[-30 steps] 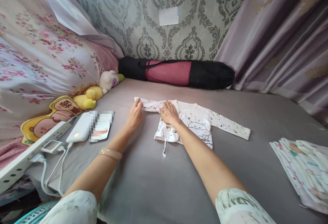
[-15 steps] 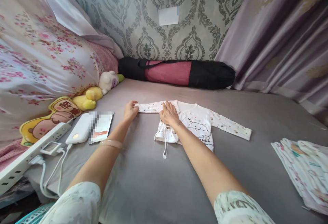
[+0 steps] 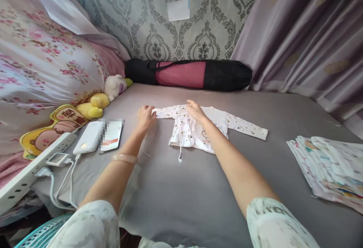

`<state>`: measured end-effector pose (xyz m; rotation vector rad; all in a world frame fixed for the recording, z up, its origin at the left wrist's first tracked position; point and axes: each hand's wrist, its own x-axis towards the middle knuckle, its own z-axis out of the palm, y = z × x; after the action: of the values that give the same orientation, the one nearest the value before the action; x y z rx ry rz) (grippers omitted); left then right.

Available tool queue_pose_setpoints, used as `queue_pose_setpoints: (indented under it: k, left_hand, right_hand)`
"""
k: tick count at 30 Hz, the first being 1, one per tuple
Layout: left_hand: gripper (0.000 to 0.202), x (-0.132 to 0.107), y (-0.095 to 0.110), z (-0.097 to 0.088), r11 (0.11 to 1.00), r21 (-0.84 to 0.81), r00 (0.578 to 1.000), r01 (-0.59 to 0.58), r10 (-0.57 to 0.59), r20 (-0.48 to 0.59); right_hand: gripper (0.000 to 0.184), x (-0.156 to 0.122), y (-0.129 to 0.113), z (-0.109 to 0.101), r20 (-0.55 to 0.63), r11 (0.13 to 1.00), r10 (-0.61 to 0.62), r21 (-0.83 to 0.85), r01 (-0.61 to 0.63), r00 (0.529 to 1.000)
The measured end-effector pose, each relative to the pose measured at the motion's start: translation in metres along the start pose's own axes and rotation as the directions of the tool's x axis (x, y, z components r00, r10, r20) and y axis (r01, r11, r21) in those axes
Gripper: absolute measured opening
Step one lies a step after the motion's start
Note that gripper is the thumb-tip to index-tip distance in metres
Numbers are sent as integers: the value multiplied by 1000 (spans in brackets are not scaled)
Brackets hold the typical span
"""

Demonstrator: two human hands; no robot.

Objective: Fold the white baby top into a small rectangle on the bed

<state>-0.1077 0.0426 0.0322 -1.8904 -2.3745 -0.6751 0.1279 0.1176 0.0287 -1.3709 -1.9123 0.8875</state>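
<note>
A white baby shirt (image 3: pixel 211 127) with printed sleeves lies spread on the grey sheet, a line-drawn animal on its front. One front panel is folded over on the left, and its tie strings hang past the hem. My left hand (image 3: pixel 146 117) is at the cuff of the left-lying sleeve, fingers curled and seemingly pinching its end. Just over the shirt's upper middle, my right hand (image 3: pixel 196 111) is raised a little with its fingers loosely apart, holding nothing. My right forearm hides part of the printed front.
A stack of folded baby clothes (image 3: pixel 329 168) lies at right. At left are a phone (image 3: pixel 112 136), a white power bank (image 3: pixel 89 137), a power strip (image 3: pixel 36 166) with cables, and plush toys (image 3: pixel 90 106). A long black-and-pink bag (image 3: pixel 181 74) lies along the wall.
My right hand has lifted off the shirt and its fingers are no longer flat. My left hand stays by the cuff. The whole view has shifted slightly.
</note>
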Motion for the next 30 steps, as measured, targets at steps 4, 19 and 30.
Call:
queue_pose_setpoints:
  k: [4, 19, 30]
  left_hand:
    - [19, -43, 58, -14, 895, -360, 933, -263, 331, 141]
    - [24, -99, 104, 15, 878, -370, 866, -304, 417, 278]
    - [13, -104, 104, 22, 901, -391, 967, -190, 240, 82]
  right_hand:
    - [22, -37, 7, -35, 14, 973, 145, 182, -145, 989]
    - [22, -107, 8, -40, 337, 966, 180, -236, -102, 924]
    - [39, -135, -31, -17, 127, 785, 130, -619, -24, 983]
